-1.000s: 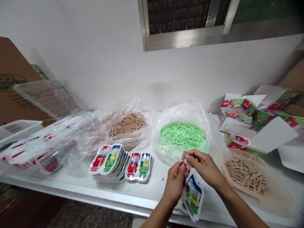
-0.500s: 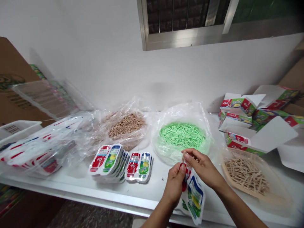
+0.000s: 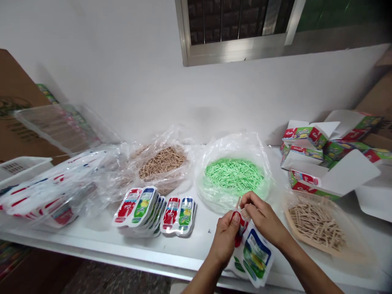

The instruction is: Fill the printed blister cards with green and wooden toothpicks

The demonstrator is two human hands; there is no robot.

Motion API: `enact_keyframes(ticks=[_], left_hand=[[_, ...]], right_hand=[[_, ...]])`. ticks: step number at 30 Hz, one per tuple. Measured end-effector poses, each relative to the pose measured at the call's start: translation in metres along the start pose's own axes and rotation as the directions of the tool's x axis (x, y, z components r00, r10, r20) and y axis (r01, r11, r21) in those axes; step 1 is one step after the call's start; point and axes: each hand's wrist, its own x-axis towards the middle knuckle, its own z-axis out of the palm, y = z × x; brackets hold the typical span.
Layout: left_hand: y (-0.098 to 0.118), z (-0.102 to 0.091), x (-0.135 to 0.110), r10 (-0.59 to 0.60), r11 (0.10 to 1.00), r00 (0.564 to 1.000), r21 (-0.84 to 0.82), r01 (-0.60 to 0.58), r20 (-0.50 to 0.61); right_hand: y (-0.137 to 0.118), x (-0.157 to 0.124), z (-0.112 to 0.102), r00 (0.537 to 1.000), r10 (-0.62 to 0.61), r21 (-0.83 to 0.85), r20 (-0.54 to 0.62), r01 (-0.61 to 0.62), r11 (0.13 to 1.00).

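Note:
My left hand [image 3: 224,237] grips the red side of a double bottle-shaped packet [image 3: 256,256]; its green side hangs down to the right over the table edge. Fingers of my right hand [image 3: 262,216] pinch several thin tan sticks [image 3: 244,213] close to the top of the red side. One stick [image 3: 238,202] stands up at that top, by my left fingertips. How deep it sits is hidden. Similar red and green packets lie to the left, in a fanned pile [image 3: 137,209] and a smaller stack [image 3: 178,216].
Behind my hands is a clear bag of green sticks [image 3: 234,174], with a bag of brown sticks [image 3: 163,163] left of it. A tray of tan sticks [image 3: 317,224] sits at right, below open printed boxes [image 3: 306,134]. Plastic-wrapped packets [image 3: 45,192] cover the left end.
The packet's green side has swung out to the right and looks wider. My right fingers have shifted slightly right with the sticks, and a single stick shows apart from them.

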Motion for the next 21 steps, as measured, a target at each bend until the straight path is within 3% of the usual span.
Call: enact_keyframes(ticks=[2,5,8,10,12,14,16,18,21], left_hand=[[0.005,0.0,0.0,0.041,0.996,0.999,0.083,-0.044,0.034],[0.012,0.0,0.0,0.112,0.98,0.985,0.147,-0.131,0.131],[0.017,-0.001,0.001,0.126,0.971,0.976,0.178,-0.158,0.176],[0.019,-0.002,0.003,0.107,0.972,0.981,0.192,-0.137,0.163],[0.021,-0.005,0.005,0.082,0.979,0.988,0.176,-0.105,0.131],[0.022,-0.007,0.008,0.068,0.988,0.993,0.133,-0.08,0.093],[0.023,-0.006,0.012,0.06,0.995,0.996,0.081,-0.065,0.066],[0.022,-0.003,0.014,0.056,0.998,0.997,0.026,-0.058,0.05],[0.019,0.004,0.017,0.05,0.998,0.997,-0.033,-0.048,0.06]], right_hand=[[-0.003,-0.002,-0.001,0.997,-0.072,0.017,0.036,0.071,0.997],[-0.01,-0.006,-0.007,0.956,-0.154,-0.048,0.249,0.17,0.984],[-0.005,-0.009,-0.027,0.93,-0.141,-0.036,0.338,0.162,0.986],[0.016,-0.01,-0.056,0.966,-0.085,0.03,0.243,0.081,0.996],[0.05,-0.012,-0.092,0.998,0.035,0.008,0.051,-0.035,0.999],[0.092,-0.014,-0.128,0.97,0.187,-0.188,-0.155,-0.215,0.959],[0.131,-0.015,-0.15,0.916,0.276,-0.493,-0.29,-0.391,0.777],[0.158,-0.013,-0.155,0.895,0.317,-0.555,-0.313,-0.443,0.704],[0.176,-0.008,-0.137,0.882,0.342,-0.578,-0.325,-0.471,0.666]])
